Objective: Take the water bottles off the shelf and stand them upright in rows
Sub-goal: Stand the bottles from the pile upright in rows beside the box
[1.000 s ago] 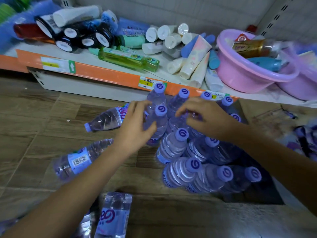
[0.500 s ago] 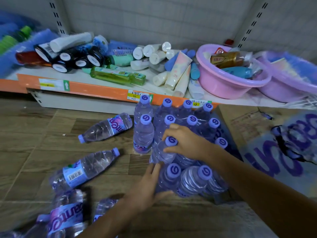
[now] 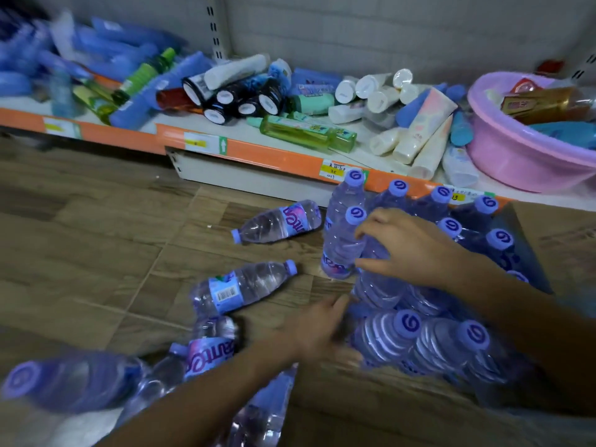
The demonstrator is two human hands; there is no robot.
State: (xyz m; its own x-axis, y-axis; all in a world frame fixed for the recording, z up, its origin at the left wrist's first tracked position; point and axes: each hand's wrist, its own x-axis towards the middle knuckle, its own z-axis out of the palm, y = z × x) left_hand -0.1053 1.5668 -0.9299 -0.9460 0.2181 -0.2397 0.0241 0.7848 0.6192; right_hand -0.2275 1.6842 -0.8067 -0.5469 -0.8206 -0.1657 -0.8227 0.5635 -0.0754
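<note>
Several clear water bottles with purple caps stand upright in a tight cluster (image 3: 450,225) on the wooden floor, just below the shelf (image 3: 258,153). My right hand (image 3: 416,250) is curled around one upright bottle (image 3: 377,282) on the cluster's left side, next to the left-most standing bottle (image 3: 342,240). My left hand (image 3: 319,330) is blurred, fingers spread, by the front-left foot of the cluster and holds nothing. More bottles lie on their sides to the left: one bottle (image 3: 277,222) near the shelf base, a second bottle (image 3: 242,288) below it, and a heap of bottles (image 3: 209,350) under my left forearm.
The shelf holds lying tubes, jars and a green bottle (image 3: 306,132). A pink basin (image 3: 516,162) with packets sits at the shelf's right end. A cardboard sheet (image 3: 564,240) lies on the floor right of the cluster. Bare wooden floor (image 3: 96,240) stretches to the left.
My right hand has shifted to a bottle on the cluster's left side. My left hand has drawn back left from the front bottles. The view has swung left.
</note>
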